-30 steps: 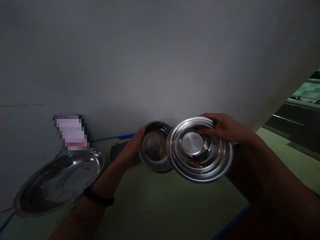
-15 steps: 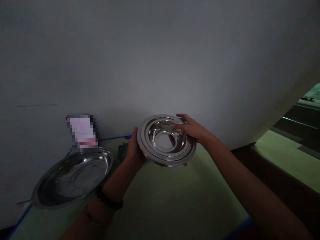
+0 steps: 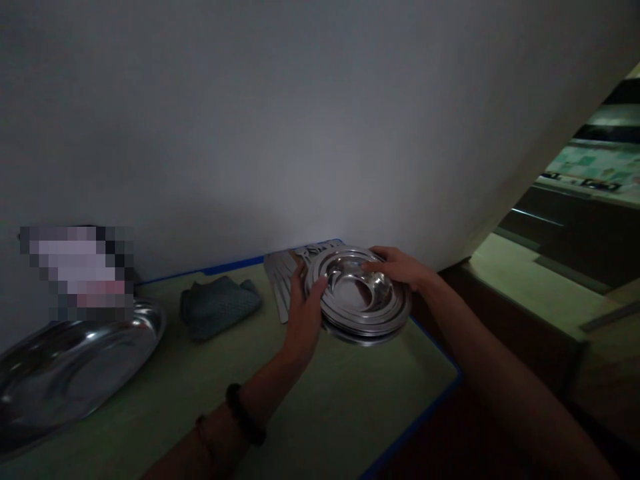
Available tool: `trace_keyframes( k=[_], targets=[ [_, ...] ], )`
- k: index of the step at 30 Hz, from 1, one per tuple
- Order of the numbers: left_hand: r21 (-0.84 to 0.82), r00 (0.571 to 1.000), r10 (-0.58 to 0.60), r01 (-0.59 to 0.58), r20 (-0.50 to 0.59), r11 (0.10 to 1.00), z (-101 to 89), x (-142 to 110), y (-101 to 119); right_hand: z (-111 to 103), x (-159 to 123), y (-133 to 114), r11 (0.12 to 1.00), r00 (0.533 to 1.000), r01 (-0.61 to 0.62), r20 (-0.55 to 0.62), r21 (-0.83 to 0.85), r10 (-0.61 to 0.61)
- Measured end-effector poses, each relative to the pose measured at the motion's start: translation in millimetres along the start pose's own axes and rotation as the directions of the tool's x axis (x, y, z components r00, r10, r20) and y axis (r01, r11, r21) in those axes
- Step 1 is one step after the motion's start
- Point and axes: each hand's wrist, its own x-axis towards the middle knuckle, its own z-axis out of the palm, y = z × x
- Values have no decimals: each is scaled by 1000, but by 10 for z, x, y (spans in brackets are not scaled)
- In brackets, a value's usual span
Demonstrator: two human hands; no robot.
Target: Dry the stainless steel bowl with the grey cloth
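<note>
Two hands on the nested steel bowls, one at each side. L hand pinches the near-L rim, thumb up over the edge, other fingers round the outer side. R hand grips the far-R rim, thumb inside the top bowl, rest of fingers outside, mostly hidden. Stack's over the R part of the green table, close to the wall; can't tell if its base touches the surface. Several rims visible, lowest one poking out a bit on the near side. L wrist: dark beaded bracelet, plus thin reddish band further up the arm.

Just behind & L of stack: flat metal cutlery in a row, more pcs alongside partly hidden by bowls. Next L, crumpled grey-green cloth, apart from L hand. Far L: big shiny oval steel pan, cut off by frame edge; pixelated item just behind it, content n/a. Blue tape along table edges. Pale wall behind. Far R bkgd: dark cabinet fronts, greenish tiles above, blurry.
</note>
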Motion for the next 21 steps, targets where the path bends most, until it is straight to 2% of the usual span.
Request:
trace_keyframes(
  k=[5, 8, 10, 13, 16, 19, 21],
  targets=[
    [238, 984, -30, -12, 174, 971, 357, 128, -107, -284, -5, 415, 994, 991, -101, -87, -30, 98],
    [341, 978, -27, -45, 205, 939, 475, 187, -201, -296, 19, 602, 989, 985, -135, -116, -65, 126],
    [387, 974, 8, -98, 226, 917, 484, 219, -266, -264, 47, 662, 984, 984, -127, -140, -125, 109],
    [454, 961, 89, -204, 263, 867, 417, 267, -322, -211, 113, 638, 962, 981, -74, -194, -264, 22],
    [489, 945, 155, -285, 289, 824, 291, 310, -311, -122, 159, 502, 918, 970, -8, -228, -396, -90],
    [538, 914, 234, -387, 332, 749, 92, 342, -233, 85, 126, 291, 875, 957, 60, -221, -480, -186],
    [594, 885, 264, -456, 384, 663, -113, 362, -132, 304, 72, 119, 844, 945, 129, -192, -521, -264]
  ],
)
